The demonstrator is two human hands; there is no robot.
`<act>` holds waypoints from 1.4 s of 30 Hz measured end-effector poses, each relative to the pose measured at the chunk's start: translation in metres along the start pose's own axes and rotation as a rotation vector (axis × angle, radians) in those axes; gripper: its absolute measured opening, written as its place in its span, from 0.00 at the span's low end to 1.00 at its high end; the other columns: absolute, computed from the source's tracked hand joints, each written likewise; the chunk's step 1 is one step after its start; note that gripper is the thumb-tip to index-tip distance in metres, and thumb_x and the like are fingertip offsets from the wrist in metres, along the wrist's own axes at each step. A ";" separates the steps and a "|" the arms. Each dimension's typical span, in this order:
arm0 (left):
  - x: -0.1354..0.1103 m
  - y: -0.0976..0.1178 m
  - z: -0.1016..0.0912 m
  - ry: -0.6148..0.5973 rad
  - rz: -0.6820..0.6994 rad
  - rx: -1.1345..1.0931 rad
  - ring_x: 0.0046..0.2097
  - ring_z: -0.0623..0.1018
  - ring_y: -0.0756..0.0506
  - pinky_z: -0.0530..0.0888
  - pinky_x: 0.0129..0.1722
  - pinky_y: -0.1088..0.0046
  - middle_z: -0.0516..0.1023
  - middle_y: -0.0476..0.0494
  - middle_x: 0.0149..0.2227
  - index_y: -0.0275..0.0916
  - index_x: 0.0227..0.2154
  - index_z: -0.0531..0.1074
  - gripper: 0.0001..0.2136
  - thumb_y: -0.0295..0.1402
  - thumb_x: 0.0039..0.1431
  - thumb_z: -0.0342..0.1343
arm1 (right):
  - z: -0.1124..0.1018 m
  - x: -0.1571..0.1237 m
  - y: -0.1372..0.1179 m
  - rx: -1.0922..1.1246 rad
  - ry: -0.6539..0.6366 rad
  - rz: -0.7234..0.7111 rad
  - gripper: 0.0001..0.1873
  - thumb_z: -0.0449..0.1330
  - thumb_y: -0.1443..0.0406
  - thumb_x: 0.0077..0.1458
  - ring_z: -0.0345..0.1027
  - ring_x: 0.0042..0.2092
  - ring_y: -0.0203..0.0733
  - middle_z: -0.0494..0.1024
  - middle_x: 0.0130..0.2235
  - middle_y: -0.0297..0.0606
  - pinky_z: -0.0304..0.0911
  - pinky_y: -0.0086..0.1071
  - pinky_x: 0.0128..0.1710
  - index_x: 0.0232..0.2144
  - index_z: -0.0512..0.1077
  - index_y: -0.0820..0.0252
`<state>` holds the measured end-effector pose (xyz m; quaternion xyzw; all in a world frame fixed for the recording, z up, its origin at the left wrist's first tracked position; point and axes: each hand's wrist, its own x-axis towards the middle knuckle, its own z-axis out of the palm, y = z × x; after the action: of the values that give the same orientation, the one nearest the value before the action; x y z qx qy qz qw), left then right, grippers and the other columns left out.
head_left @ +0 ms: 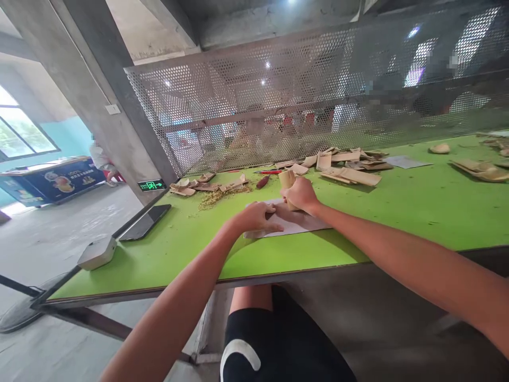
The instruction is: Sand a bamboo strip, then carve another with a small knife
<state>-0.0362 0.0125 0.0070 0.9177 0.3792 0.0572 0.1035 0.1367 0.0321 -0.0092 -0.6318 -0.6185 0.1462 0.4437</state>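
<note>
In the head view, my right hand (303, 195) is wrapped round a pale curved piece of bamboo or wood (287, 181). The piece stands upright, its lower end against a pale sheet (304, 226) with a greyish upper face; whether this is plain paper or sandpaper I cannot tell. My left hand (258, 218) rests on the sheet's left part, fingers apart and nothing in them. Just beyond the hands lies a short dark red-brown handle-like object (263, 182). A red pen-like tool (270, 172) is behind it.
Bamboo offcuts (352, 168) are heaped along the back of the green table (413, 212). Shavings (214, 197) lie at the left. A dark phone or tablet (146, 222) and a grey box (97, 253) sit near the left edge. A perforated metal screen (246, 101) stands behind.
</note>
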 end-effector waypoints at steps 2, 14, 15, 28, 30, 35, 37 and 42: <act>0.000 0.000 0.000 0.007 -0.018 -0.025 0.37 0.75 0.43 0.64 0.34 0.72 0.81 0.42 0.38 0.34 0.42 0.78 0.27 0.54 0.50 0.60 | 0.001 -0.001 -0.001 -0.037 0.029 -0.076 0.05 0.62 0.66 0.40 0.70 0.27 0.40 0.76 0.23 0.41 0.57 0.27 0.24 0.21 0.72 0.64; 0.000 -0.002 0.000 0.013 0.002 -0.038 0.38 0.75 0.43 0.64 0.34 0.72 0.80 0.43 0.37 0.35 0.45 0.77 0.29 0.55 0.49 0.60 | 0.001 0.002 0.002 0.167 -0.159 0.081 0.04 0.63 0.67 0.38 0.71 0.25 0.40 0.77 0.22 0.40 0.61 0.27 0.22 0.19 0.71 0.63; 0.000 -0.002 0.001 0.010 0.001 -0.037 0.38 0.75 0.43 0.64 0.34 0.72 0.80 0.43 0.37 0.35 0.46 0.77 0.29 0.55 0.50 0.60 | 0.000 0.002 0.002 0.188 -0.197 0.081 0.04 0.63 0.67 0.37 0.71 0.25 0.40 0.77 0.23 0.40 0.62 0.27 0.22 0.20 0.72 0.63; -0.001 0.000 -0.001 0.007 0.042 0.033 0.34 0.71 0.46 0.59 0.30 0.73 0.77 0.45 0.32 0.35 0.38 0.78 0.26 0.55 0.52 0.58 | -0.001 0.010 0.007 0.088 -0.049 0.094 0.03 0.62 0.69 0.38 0.72 0.24 0.39 0.77 0.21 0.41 0.63 0.27 0.23 0.17 0.71 0.63; -0.001 -0.001 -0.001 0.007 0.059 0.049 0.31 0.70 0.48 0.58 0.29 0.73 0.75 0.47 0.30 0.34 0.36 0.77 0.25 0.56 0.53 0.57 | -0.005 0.015 0.009 0.053 0.024 0.099 0.05 0.63 0.69 0.39 0.72 0.24 0.40 0.76 0.20 0.42 0.63 0.27 0.24 0.17 0.70 0.63; -0.001 0.000 0.001 0.077 0.022 0.002 0.31 0.72 0.48 0.61 0.30 0.73 0.78 0.46 0.30 0.34 0.38 0.79 0.20 0.49 0.55 0.58 | -0.015 0.015 0.004 0.461 -0.083 0.140 0.13 0.67 0.62 0.42 0.71 0.24 0.38 0.76 0.26 0.39 0.66 0.29 0.23 0.24 0.67 0.61; -0.001 0.005 0.001 0.146 -0.014 -0.085 0.34 0.75 0.46 0.66 0.34 0.72 0.82 0.45 0.33 0.35 0.40 0.80 0.17 0.43 0.56 0.59 | -0.016 0.012 0.000 0.627 -0.129 0.159 0.16 0.68 0.60 0.43 0.69 0.24 0.37 0.73 0.25 0.34 0.66 0.29 0.22 0.28 0.65 0.58; 0.001 0.014 0.004 0.302 0.003 -0.430 0.43 0.80 0.43 0.72 0.47 0.69 0.83 0.39 0.43 0.33 0.38 0.81 0.12 0.35 0.55 0.60 | -0.015 0.008 -0.007 0.826 -0.264 0.202 0.12 0.65 0.62 0.45 0.65 0.22 0.34 0.69 0.22 0.31 0.61 0.26 0.19 0.28 0.65 0.59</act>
<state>-0.0252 0.0025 0.0063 0.8563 0.3679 0.2730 0.2383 0.1443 0.0326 0.0071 -0.4345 -0.4949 0.5032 0.5595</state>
